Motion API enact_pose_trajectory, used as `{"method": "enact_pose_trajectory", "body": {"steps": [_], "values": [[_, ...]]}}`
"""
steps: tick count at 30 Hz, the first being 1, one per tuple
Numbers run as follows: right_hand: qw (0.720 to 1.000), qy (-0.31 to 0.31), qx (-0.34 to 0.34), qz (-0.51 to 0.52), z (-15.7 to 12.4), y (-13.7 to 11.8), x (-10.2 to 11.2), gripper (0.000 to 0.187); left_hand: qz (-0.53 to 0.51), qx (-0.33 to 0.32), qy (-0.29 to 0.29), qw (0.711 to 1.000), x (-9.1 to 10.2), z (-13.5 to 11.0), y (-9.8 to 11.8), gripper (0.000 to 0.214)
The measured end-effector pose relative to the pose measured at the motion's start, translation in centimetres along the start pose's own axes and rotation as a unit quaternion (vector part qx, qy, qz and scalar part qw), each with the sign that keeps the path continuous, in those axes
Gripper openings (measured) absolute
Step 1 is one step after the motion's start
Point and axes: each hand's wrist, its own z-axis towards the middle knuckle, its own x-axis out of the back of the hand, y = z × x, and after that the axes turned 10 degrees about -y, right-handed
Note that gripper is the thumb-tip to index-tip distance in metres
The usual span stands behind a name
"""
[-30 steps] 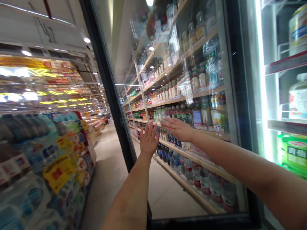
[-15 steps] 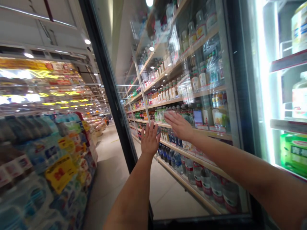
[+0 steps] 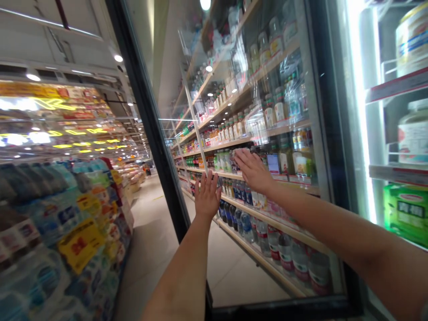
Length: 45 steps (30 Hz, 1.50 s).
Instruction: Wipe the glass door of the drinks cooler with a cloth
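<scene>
An open glass door (image 3: 267, 276) with a black frame stands in front of me. My left hand (image 3: 206, 196) lies flat against the glass, fingers spread and pointing up, left of the middle. To its right and somewhat higher, my right hand (image 3: 254, 170) has its fingers stretched out flat toward the left on the same pane. Something pale shows along its fingertips; whether it is a cloth or a reflection I cannot tell. Through the pane and in its reflections appear shelves of bottles (image 3: 247, 225).
At the right is a lit cooler with a shelf edge (image 3: 397, 174), a white jug (image 3: 413, 133) and a green pack (image 3: 406, 214). Stacked bottled-water packs (image 3: 43, 263) with a yellow sign (image 3: 81, 245) stand at the left. A tiled aisle floor (image 3: 150, 223) runs between.
My right hand has slid a little right and up across the glass. The left hand stays at nearly the same spot on it. The whole view has shifted slightly.
</scene>
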Motion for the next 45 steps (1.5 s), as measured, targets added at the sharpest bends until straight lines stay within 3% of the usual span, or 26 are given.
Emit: {"method": "enact_pose_trajectory", "body": {"steps": [6, 11, 16, 20, 21, 25, 26, 31, 36, 37, 41, 43, 45], "values": [[0.984, -0.101, 0.145, -0.002, -0.8, -0.3, -0.5, 0.066, -0.003, 0.003, -0.002, 1.000, 0.1, 0.0, 0.1, 0.057], [0.999, -0.032, 0.031, -0.007, -0.2, 0.2, 0.1, 0.067, -0.005, 0.004, -0.009, 1.000, 0.3, 0.0, 0.2, 0.059], [0.980, -0.109, 0.169, -0.003, -0.6, 0.1, -0.2, 0.063, -0.001, 0.004, -0.006, 1.000, 0.3, 0.0, 0.2, 0.061], [0.997, -0.050, 0.059, -0.013, -0.9, 0.3, -0.2, 0.062, 0.005, 0.007, -0.017, 1.000, 0.4, -0.1, 0.2, 0.060], [0.997, -0.045, 0.058, -0.013, -1.1, 0.3, -0.4, 0.061, 0.006, 0.009, -0.021, 1.000, 0.4, -0.1, 0.2, 0.059], [0.974, -0.104, 0.200, -0.001, -2.0, 0.2, -0.9, 0.059, 0.004, 0.016, -0.029, 0.999, 0.6, 0.0, 0.2, 0.057], [0.973, -0.107, 0.205, 0.001, -1.9, 0.3, -0.8, 0.060, 0.002, 0.016, -0.031, 0.999, 0.6, 0.0, 0.3, 0.058], [0.999, -0.011, 0.043, 0.008, -1.3, 1.1, -0.4, 0.067, -0.005, 0.016, -0.037, 0.999, 0.6, 0.0, 0.2, 0.059], [0.975, -0.088, 0.206, 0.009, -1.9, 1.3, -0.7, 0.062, 0.000, 0.014, -0.026, 1.000, 0.5, 0.0, 0.3, 0.057], [0.976, -0.088, 0.201, 0.007, -2.0, 1.3, -0.7, 0.062, 0.002, 0.013, -0.022, 1.000, 0.5, -0.1, 0.3, 0.057], [0.997, -0.020, 0.077, 0.013, -2.3, 1.2, -1.0, 0.063, 0.007, 0.009, -0.017, 1.000, 0.4, -0.1, 0.3, 0.057], [0.993, -0.024, 0.111, 0.019, -2.6, 0.8, -1.4, 0.063, 0.008, 0.012, -0.020, 1.000, 0.4, -0.1, 0.3, 0.056], [0.979, -0.060, 0.194, 0.021, -2.8, 0.4, -1.7, 0.061, 0.007, 0.017, -0.027, 0.999, 0.4, -0.1, 0.3, 0.055]]}}
